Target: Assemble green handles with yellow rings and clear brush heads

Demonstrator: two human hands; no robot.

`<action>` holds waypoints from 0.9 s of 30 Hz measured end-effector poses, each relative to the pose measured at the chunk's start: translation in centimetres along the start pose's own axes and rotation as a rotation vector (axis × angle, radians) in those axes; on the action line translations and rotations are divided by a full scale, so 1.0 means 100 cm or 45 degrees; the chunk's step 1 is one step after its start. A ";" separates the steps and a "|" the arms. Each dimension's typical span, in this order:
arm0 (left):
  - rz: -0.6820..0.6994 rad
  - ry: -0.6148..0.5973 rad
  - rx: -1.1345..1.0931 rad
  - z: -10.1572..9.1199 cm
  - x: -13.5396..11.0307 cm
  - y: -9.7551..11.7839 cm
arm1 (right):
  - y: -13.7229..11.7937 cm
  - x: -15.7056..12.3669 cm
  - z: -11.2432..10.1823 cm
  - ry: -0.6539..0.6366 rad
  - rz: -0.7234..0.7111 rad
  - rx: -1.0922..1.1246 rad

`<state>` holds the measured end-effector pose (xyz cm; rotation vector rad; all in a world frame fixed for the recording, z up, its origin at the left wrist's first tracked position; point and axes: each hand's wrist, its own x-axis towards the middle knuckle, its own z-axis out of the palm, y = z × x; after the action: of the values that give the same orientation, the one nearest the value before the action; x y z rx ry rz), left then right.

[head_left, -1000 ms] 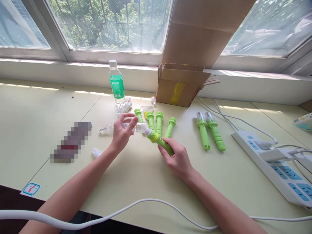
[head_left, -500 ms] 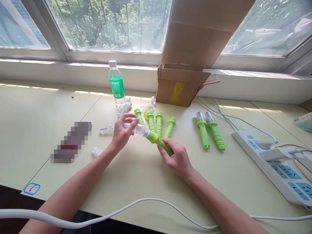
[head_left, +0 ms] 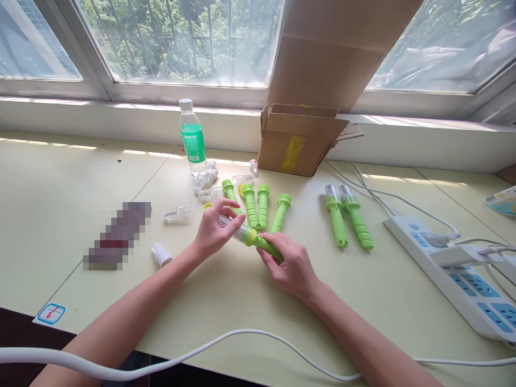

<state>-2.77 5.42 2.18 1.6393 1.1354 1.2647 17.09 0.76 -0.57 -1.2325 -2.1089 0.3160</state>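
Observation:
My right hand [head_left: 292,266] grips a green ribbed handle [head_left: 264,242] with a yellow ring near its tip. My left hand [head_left: 213,231] pinches a clear plastic cap [head_left: 234,228] that sits on the end of that handle. Both hands hover just above the pale table [head_left: 80,177]. Behind them lie several loose green handles [head_left: 258,207]. Two handles with clear caps fitted [head_left: 347,220] rest to the right. Loose clear caps [head_left: 178,212] lie to the left, with a small white piece [head_left: 162,255] nearer me.
A green-labelled water bottle [head_left: 192,137] stands at the back beside an open cardboard box [head_left: 297,138]. A white power strip [head_left: 451,271] with plugged cables lies at the right. A white cable [head_left: 226,341] runs along the front table edge. A blurred patch [head_left: 117,234] is at the left.
The clear cap in my left hand has gone onto the handle's end. Both hands moved slightly down and toward me. A clear cap now lies uncovered on the table at the left.

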 end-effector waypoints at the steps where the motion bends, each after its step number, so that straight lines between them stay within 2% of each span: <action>1: 0.000 0.018 0.001 0.001 0.000 0.000 | 0.001 0.000 0.000 0.014 -0.013 0.005; 8: 0.003 0.141 -0.034 -0.001 0.002 0.003 | 0.001 -0.002 0.004 0.111 -0.055 0.030; 16: -0.029 0.129 -0.057 0.000 0.003 -0.001 | 0.002 0.001 0.001 0.207 -0.082 -0.059; 23: -0.080 0.149 -0.152 -0.001 0.006 -0.002 | 0.002 0.001 0.000 0.164 -0.087 -0.076; 27: -0.101 0.138 -0.200 -0.001 0.006 -0.003 | 0.003 0.000 0.002 0.163 -0.030 -0.057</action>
<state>-2.82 6.13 2.10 1.4123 1.1244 1.3690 17.14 0.95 -0.82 -1.2194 -2.0290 0.1750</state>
